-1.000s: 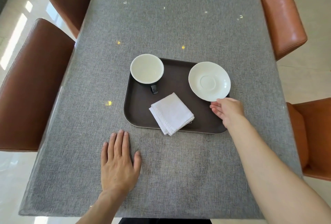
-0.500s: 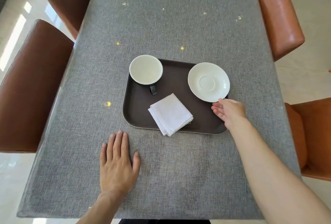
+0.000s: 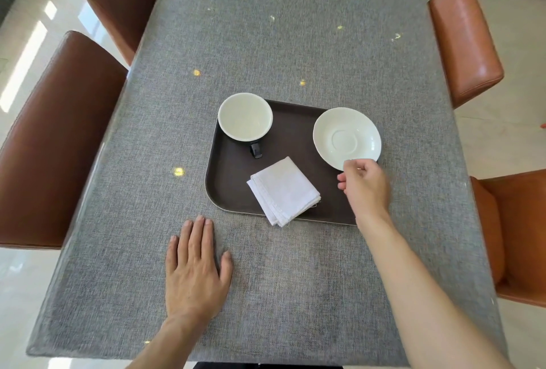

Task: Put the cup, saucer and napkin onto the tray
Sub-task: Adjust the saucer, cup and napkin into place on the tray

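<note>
A dark brown tray [image 3: 233,185] lies on the grey table. The white cup [image 3: 245,117] with a dark handle stands in the tray's far left corner. A folded white napkin [image 3: 283,190] lies at the tray's near edge and overhangs it slightly. The white saucer [image 3: 347,136] sits at the far right corner, reaching over the tray's rim. My right hand [image 3: 365,187] has its fingers curled, with thumb and forefinger pinching the saucer's near rim. My left hand [image 3: 196,268] lies flat on the table in front of the tray, fingers apart and holding nothing.
The grey cloth-covered table [image 3: 295,43] stretches away beyond the tray. Brown chairs [image 3: 56,138] stand along its left side. Orange chairs [image 3: 464,40] stand along its right side, one close to my right forearm [image 3: 514,238].
My right hand has shifted a little left and curled its fingers onto the saucer's near rim. The saucer, cup, napkin and my left hand have stayed where they were.
</note>
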